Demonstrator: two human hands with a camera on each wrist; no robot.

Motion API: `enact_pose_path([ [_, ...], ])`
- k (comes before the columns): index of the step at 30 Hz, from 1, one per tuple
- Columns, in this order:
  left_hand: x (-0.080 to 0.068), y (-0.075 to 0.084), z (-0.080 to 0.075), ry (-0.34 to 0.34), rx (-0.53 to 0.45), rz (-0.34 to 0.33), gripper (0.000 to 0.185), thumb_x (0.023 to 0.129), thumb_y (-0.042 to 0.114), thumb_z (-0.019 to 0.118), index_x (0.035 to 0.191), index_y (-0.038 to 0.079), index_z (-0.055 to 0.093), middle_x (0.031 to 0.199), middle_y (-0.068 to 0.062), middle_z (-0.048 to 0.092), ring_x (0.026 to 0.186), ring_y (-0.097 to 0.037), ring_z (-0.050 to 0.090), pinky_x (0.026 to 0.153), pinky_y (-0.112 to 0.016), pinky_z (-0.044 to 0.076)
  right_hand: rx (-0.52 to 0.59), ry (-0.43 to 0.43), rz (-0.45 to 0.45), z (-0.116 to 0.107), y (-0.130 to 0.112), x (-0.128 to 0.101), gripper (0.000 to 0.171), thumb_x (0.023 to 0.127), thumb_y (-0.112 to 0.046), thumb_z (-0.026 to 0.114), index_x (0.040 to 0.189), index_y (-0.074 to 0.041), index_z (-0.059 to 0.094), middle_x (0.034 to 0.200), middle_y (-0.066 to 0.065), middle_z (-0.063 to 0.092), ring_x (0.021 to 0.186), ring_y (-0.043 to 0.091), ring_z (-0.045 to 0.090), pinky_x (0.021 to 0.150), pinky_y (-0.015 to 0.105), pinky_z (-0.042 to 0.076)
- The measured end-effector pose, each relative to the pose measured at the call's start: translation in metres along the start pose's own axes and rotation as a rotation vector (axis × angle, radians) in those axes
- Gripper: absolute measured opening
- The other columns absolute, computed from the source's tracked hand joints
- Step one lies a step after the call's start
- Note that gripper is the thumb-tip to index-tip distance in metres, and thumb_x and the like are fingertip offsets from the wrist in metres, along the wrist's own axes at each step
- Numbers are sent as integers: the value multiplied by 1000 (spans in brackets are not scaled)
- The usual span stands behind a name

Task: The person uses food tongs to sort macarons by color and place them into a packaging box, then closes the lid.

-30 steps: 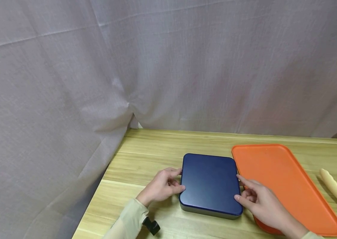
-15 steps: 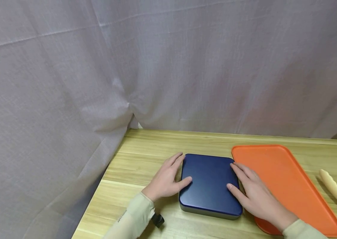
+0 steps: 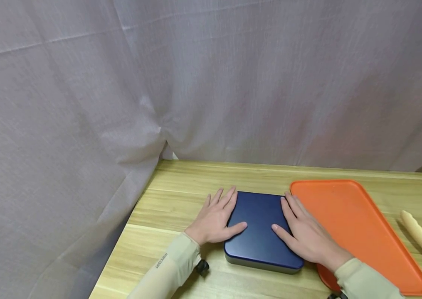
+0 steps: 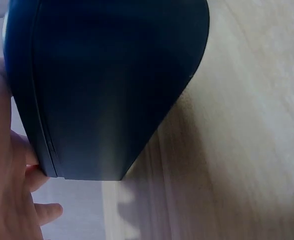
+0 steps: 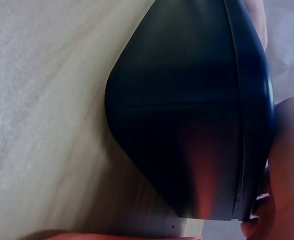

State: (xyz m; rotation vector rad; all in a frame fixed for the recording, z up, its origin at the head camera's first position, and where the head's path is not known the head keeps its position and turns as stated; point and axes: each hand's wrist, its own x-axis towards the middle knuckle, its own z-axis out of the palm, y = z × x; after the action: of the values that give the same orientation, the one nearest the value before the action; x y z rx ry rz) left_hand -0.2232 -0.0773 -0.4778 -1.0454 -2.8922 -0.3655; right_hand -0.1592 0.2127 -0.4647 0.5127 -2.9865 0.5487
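A square dark blue box [image 3: 259,245] with rounded corners lies flat on the table, its lid on; a seam between lid and base shows in both wrist views. My left hand [image 3: 212,220] rests along the lid's left edge, thumb on top and fingers spread toward the far left corner. On the opposite side, my right hand [image 3: 306,232] lies over the right edge with straight fingers reaching the far right corner and the thumb on the lid. In the left wrist view, the box's side wall [image 4: 97,90] stands beside the fingers [image 4: 34,175].
An orange tray [image 3: 360,232] lies just right of the box, partly under my right forearm. Farther right is a tool with a cream handle [image 3: 416,230] and a metal part, cut off by the frame. A grey curtain [image 3: 233,83] hangs behind the wooden table [image 3: 192,182].
Both hands have gone from holding the box's sides with bent fingers to lying straight on the lid's edges, moving farther inward and toward the far corners. The box has stayed in place.
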Motion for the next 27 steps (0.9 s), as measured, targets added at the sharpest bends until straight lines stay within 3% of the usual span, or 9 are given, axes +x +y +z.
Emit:
enact_pose_path([
  [9,2,1,3,-20,35,-8,95,102,75,32,169,9,18,177,-5,13,161,-39,15,125,-71,23,-1,-28,21,5,-1,3,90,109,-60,41,162,10,21,174,26,3,156,53,17,123,69,28],
  [18,4,1,0,-22,18,-5,95,102,74,33,169,9,16,177,-7,11,160,-42,15,125,-72,23,25,-15,32,4,1,2,88,109,-58,42,164,7,19,175,21,-2,157,52,13,123,69,26],
  [27,-15,14,-2,-61,-24,13,97,103,76,29,169,7,13,177,-7,-3,160,-44,11,124,-71,24,-22,2,-8,4,-15,-15,86,108,-60,45,163,5,29,174,25,9,157,54,10,120,73,28],
])
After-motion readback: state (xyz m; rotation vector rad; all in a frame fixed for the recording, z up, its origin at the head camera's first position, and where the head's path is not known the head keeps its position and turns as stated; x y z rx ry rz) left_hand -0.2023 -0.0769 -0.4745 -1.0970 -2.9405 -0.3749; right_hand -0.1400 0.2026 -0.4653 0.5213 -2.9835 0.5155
